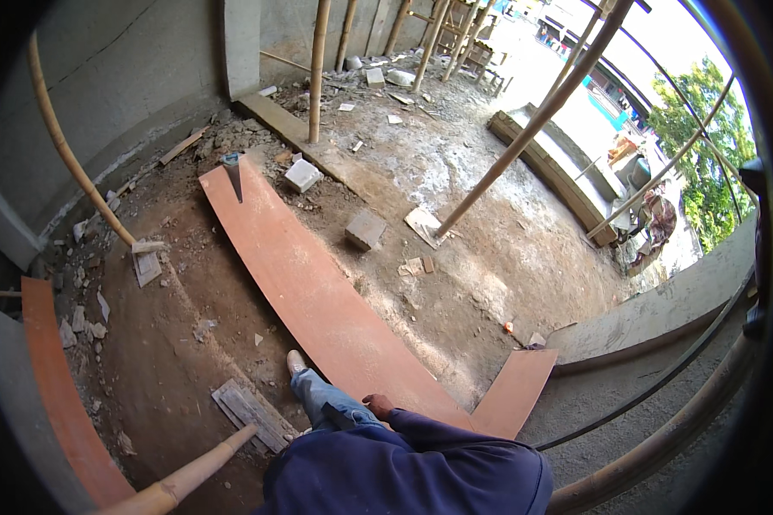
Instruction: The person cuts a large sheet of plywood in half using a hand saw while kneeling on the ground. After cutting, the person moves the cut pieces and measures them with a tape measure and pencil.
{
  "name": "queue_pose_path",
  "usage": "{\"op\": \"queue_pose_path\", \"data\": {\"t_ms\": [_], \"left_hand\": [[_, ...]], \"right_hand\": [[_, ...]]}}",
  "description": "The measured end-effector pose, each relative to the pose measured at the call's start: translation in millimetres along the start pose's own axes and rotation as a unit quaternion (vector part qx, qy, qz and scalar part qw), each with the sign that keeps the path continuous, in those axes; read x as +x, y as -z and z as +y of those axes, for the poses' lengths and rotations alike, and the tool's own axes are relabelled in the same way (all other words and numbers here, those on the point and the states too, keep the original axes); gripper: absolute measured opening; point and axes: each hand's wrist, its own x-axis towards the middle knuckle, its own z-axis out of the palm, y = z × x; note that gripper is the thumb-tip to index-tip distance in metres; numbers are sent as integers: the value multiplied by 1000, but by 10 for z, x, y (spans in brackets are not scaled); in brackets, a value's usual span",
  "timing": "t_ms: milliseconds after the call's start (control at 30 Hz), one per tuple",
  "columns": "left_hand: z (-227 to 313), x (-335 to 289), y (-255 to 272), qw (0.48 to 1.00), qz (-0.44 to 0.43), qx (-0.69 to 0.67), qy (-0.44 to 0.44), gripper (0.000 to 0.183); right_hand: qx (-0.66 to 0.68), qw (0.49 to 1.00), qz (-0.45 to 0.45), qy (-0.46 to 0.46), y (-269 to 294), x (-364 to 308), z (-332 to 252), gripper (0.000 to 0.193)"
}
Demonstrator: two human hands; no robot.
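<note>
My right hand [378, 405] is held beside my bent knee, above the near part of a long reddish-brown plywood board [313, 283]. Its fingers look loosely bent and a little apart, with nothing visible in them. Whether it touches the board I cannot tell. My left hand is out of sight. On the far end of the board lies a handsaw [236, 178] with a blue-grey handle. Pale dust is scattered along the board's surface. A shorter plywood piece [517, 390] of the same colour meets the near end at an angle.
Bamboo poles stand around me: one at left [77, 172], one in the middle [524, 137], another close by my legs [189, 472]. Concrete blocks [366, 230] and rubble lie on the dirt. Another plywood strip [60, 395] runs along the left. A low concrete wall [653, 300] borders the right.
</note>
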Motion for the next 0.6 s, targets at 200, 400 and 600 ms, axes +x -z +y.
{"op": "queue_pose_path", "data": {"t_ms": [200, 400, 600], "left_hand": [[1223, 742, 104, 993, -27, -112, -34, 50], [1938, 898, 534, 972, -1, -224, -66, 53], [2731, 1021, 1037, 960, 34, -264, -83, 55]], "right_hand": [[-24, 998, 0, -55, 311, 942, -384, 53], [-3, 999, 24, -35, 1025, 1657, -1153, 52], [53, 992, 111, -4, 1699, 2355, -2053, 50]]}}
